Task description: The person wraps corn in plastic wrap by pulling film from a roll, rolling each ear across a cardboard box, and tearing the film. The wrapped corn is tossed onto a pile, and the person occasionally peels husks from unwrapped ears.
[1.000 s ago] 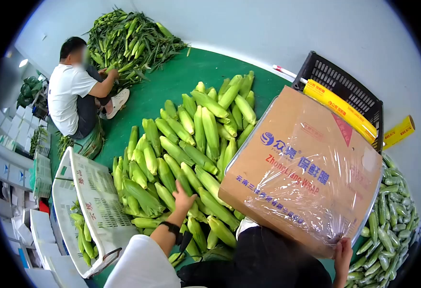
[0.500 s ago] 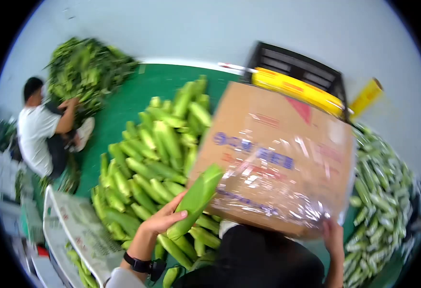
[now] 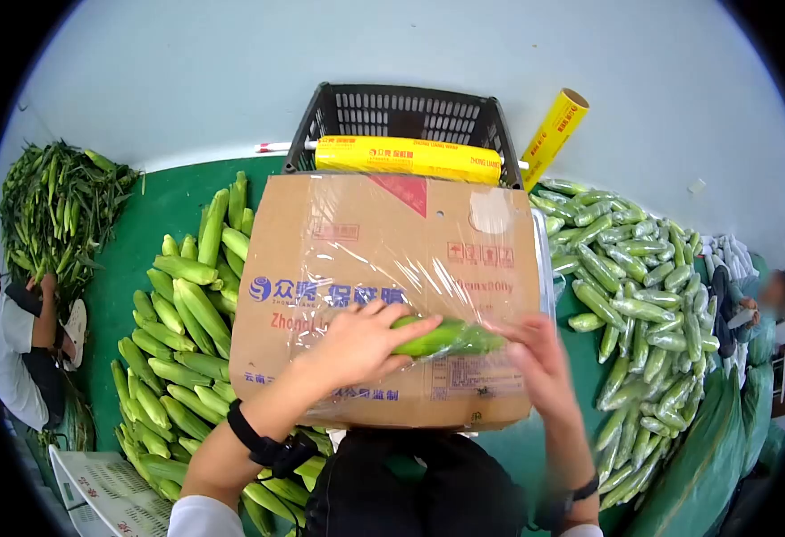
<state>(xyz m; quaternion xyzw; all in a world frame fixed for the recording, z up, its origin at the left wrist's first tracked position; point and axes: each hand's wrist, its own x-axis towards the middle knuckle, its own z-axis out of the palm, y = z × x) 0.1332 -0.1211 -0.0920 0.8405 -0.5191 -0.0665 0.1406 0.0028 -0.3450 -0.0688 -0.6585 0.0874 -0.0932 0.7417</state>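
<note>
An ear of corn (image 3: 442,338) in green husk lies across the cardboard box (image 3: 339,224) in front of me, with clear plastic film (image 3: 392,201) under it and partly around its right part. My left hand (image 3: 361,345) is closed on the corn's left end, thumb along its top. At the other end, my right hand (image 3: 540,353) has its fingers pinched on film by the tip; they are slightly blurred. A yellow film roll (image 3: 410,159) sits on a rod just beyond the box.
Unwrapped corn (image 3: 187,358) is heaped at left, wrapped corn (image 3: 648,304) at right. Behind the roll stands a black crate (image 3: 401,112); a yellow tube (image 3: 555,134) leans on the wall. A person (image 3: 17,349) sits far left by a leafy pile (image 3: 61,206). Another person (image 3: 755,309) is far right.
The corn has moved from above the left heap onto the film-covered box with my left hand. My right hand has come from the box's near right corner to the corn's tip. The view has turned.
</note>
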